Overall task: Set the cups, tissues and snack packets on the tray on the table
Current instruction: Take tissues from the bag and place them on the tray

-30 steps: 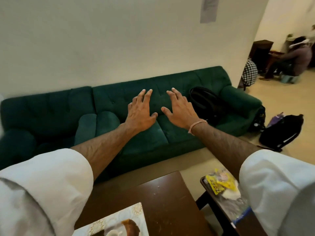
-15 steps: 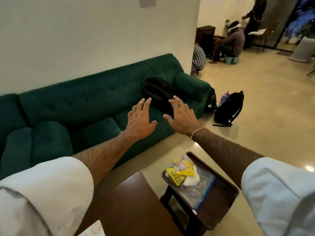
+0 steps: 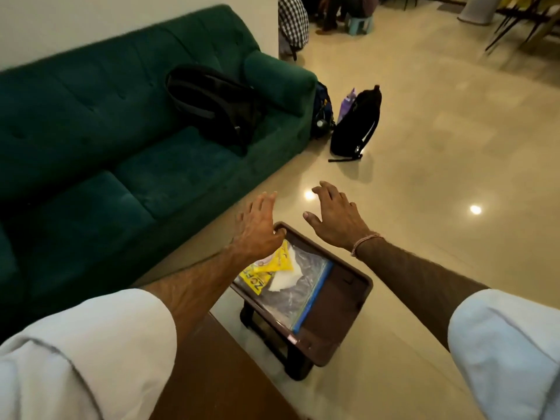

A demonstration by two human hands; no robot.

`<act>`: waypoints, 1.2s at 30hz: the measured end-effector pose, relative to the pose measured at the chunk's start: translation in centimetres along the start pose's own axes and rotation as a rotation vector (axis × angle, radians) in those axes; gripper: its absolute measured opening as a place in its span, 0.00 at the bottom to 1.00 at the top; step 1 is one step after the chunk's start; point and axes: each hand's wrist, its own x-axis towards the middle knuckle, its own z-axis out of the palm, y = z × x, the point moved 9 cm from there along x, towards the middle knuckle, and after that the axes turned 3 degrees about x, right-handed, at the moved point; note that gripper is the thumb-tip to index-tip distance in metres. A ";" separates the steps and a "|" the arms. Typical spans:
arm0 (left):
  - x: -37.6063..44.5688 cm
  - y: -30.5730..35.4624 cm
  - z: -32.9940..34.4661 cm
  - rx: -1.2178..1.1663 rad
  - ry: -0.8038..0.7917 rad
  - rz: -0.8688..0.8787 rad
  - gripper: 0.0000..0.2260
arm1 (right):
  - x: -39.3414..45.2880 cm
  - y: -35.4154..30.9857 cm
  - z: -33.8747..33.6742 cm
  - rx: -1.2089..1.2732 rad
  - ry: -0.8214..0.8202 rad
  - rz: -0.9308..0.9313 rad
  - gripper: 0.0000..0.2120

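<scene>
A small dark brown stool [image 3: 342, 310] with a raised rim stands on the floor. On it lies a clear zip bag [image 3: 300, 289] with yellow snack packets [image 3: 266, 268] and white tissues [image 3: 285, 278]. My left hand [image 3: 257, 228] hovers open over the stool's far left corner, above the packets. My right hand [image 3: 336, 216] is open too, fingers spread, just beyond the stool's far edge. Neither hand holds anything. No cups or tray are in view.
A brown wooden table [image 3: 212, 374] fills the bottom left corner. A green sofa [image 3: 121, 131] with a black backpack [image 3: 212, 101] runs along the left. Another black backpack [image 3: 357, 122] stands on the shiny floor. People sit far back.
The view has swung right and down from the sofa to the stool. Both open hands have dropped from in front of the sofa to just above the stool.
</scene>
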 end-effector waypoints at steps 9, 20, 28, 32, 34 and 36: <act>0.3 0.3 16.1 -0.008 -0.234 -0.026 0.37 | -2.4 12.2 11.1 0.034 -0.178 0.157 0.30; -1.2 -1.0 30.4 0.045 -0.368 -0.035 0.24 | -5.9 18.8 23.1 0.060 -0.292 0.227 0.29; -2.2 -1.7 34.9 0.083 -0.395 -0.101 0.22 | -8.9 20.6 28.4 0.120 -0.322 0.267 0.20; -2.2 -2.3 34.9 -0.004 -0.381 -0.179 0.09 | -9.2 20.4 29.4 0.195 -0.300 0.275 0.13; -2.3 -2.7 34.7 -0.027 -0.373 -0.203 0.09 | -9.2 20.1 29.6 0.244 -0.286 0.293 0.11; -2.4 -2.9 34.7 -0.059 -0.353 -0.203 0.12 | -9.0 19.8 29.7 0.315 -0.259 0.313 0.13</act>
